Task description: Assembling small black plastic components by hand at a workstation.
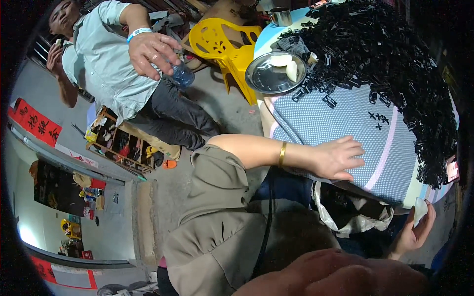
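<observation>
My left hand (pixel 340 158), with a gold bracelet (pixel 282 153) on its wrist, lies with fingers outstretched on the blue checked cloth (pixel 321 118) and holds nothing. Off the table's near right edge, my right hand (pixel 418 231) pinches a pale wedge (pixel 420 211), which looks like peeled fruit. Similar white wedges (pixel 292 71) rest on a round metal plate (pixel 269 86) beyond my left hand. A large heap of small black plastic parts (pixel 365 44) covers the table's far and right side. A few small black cross-shaped pieces (pixel 379 119) lie loose on the cloth.
A person in a pale shirt (pixel 111 61) stands at the left, one hand (pixel 153 54) stretched forward near a clear bottle (pixel 181 76). A yellow plastic chair (pixel 222 44) and a metal mug (pixel 281 17) are at the back. An open white sack (pixel 340 224) hangs below the table edge.
</observation>
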`<state>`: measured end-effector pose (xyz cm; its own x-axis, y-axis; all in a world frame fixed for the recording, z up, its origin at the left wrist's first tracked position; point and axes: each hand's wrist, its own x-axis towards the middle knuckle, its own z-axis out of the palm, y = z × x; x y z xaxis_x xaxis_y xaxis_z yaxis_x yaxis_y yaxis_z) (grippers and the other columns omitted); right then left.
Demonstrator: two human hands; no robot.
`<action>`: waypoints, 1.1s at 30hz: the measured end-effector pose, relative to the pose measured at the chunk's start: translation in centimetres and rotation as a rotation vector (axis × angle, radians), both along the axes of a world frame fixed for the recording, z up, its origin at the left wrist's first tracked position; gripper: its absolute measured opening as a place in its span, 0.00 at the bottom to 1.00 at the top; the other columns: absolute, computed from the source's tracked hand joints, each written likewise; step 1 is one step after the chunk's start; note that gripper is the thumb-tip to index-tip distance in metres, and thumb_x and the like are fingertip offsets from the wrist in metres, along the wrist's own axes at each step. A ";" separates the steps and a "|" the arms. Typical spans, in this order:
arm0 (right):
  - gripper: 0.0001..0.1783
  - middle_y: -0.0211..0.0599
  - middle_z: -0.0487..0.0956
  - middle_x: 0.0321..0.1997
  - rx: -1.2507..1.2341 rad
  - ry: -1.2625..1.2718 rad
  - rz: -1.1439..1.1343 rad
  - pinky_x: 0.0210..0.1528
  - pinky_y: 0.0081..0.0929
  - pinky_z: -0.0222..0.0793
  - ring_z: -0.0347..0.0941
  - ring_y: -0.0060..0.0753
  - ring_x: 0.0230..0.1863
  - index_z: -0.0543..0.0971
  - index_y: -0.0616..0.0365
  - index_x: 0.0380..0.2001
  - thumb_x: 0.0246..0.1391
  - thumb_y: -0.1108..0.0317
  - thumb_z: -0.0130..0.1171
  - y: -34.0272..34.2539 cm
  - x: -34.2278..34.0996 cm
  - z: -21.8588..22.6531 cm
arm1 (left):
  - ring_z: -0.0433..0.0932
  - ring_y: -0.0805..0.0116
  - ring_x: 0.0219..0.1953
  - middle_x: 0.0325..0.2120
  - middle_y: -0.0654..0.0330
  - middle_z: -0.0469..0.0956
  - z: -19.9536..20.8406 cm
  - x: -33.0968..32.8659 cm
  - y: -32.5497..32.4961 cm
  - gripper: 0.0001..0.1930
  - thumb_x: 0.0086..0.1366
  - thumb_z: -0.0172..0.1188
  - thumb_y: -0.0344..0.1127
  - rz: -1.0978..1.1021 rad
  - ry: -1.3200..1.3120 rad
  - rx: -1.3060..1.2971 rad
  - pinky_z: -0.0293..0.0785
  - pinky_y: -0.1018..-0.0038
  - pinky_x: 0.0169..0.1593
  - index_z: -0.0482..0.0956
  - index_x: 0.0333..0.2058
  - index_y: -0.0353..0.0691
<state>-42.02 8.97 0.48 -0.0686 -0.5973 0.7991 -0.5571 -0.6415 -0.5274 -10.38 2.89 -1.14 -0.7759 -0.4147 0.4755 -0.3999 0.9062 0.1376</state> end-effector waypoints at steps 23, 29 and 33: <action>0.18 0.45 0.72 0.37 -0.101 0.081 0.044 0.44 0.32 0.61 0.66 0.40 0.39 0.70 0.68 0.37 0.39 0.77 0.62 -0.9 2.7 2.6 | 0.68 0.51 0.48 0.42 0.48 0.71 1.7 -0.8 -2.1 0.19 0.53 0.60 0.39 -0.106 0.156 0.330 0.65 0.62 0.51 0.72 0.40 0.33; 0.19 0.46 0.74 0.34 -0.150 0.120 0.057 0.38 0.30 0.64 0.68 0.39 0.35 0.71 0.68 0.36 0.38 0.72 0.61 -2.1 3.1 3.3 | 0.64 0.48 0.50 0.46 0.44 0.67 3.6 -2.7 -7.6 0.26 0.53 0.58 0.43 0.219 0.131 0.171 0.61 0.61 0.54 0.67 0.45 0.30; 0.19 0.46 0.74 0.34 -0.142 0.117 0.032 0.38 0.31 0.64 0.68 0.39 0.35 0.72 0.68 0.36 0.38 0.70 0.60 -2.5 3.1 3.0 | 0.59 0.44 0.53 0.50 0.39 0.60 0.9 -4.6 -10.6 0.32 0.53 0.58 0.46 0.384 0.045 0.132 0.59 0.60 0.55 0.62 0.49 0.27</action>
